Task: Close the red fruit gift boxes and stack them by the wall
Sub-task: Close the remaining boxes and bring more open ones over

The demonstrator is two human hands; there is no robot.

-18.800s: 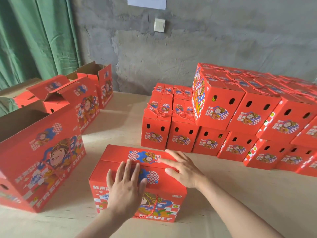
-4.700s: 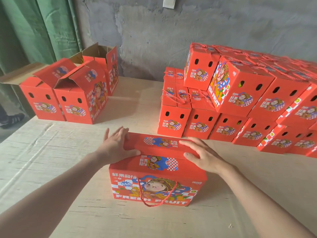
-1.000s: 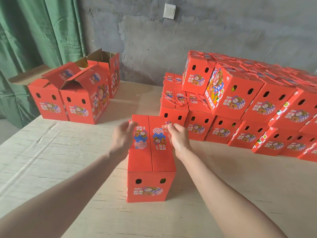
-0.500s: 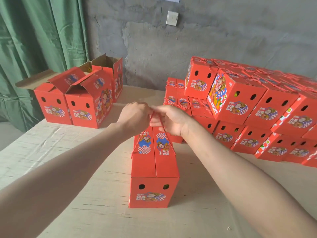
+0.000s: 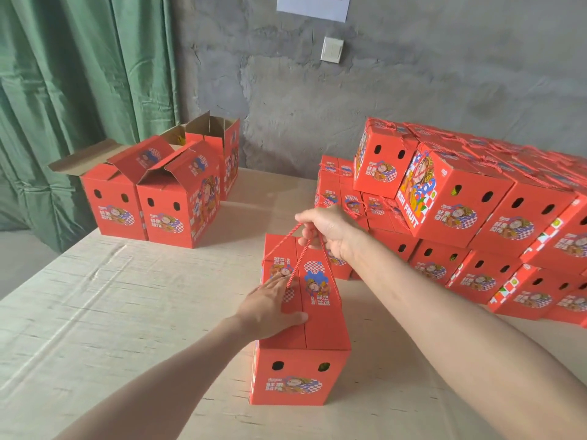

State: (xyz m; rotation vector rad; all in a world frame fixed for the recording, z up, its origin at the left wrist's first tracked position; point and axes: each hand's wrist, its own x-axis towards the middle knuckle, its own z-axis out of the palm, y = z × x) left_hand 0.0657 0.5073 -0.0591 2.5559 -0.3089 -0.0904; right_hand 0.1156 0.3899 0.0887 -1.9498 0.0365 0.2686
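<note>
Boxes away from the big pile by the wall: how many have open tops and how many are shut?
Open boxes: 3
Shut box: 1, its rope handle held by the right hand
Total: 4

On the tilted red cardboard gift box (image 5: 451, 198) atop the stack to your right, you can read white letters "ESH FRUIT" down its side. The small Chinese print on the other boxes' labels is too blurred to read.
</note>
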